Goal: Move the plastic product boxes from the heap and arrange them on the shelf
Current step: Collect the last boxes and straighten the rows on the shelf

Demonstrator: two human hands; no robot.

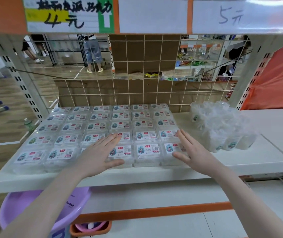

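- The plastic product boxes [120, 134] are being kept in neat rows on the shelf [240, 162].
- The left hand [97, 156] and right hand [193, 152] are being laid flat, fingers straight, on the front boxes; nothing is being gripped.

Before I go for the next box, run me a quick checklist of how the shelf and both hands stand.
1. Left hand free: ok, fingers straight, resting flat on the front boxes, no grip on anything.
2. Right hand free: ok, open, flat against the right edge of the block.
3. Rows squared up: ok, labels face up in an even grid.
4. Bare shelf to the right of the block: ok.
5. Clear plastic cups apart from the boxes: ok, a gap shows.
6. Heap within reach: cannot tell, not in view.
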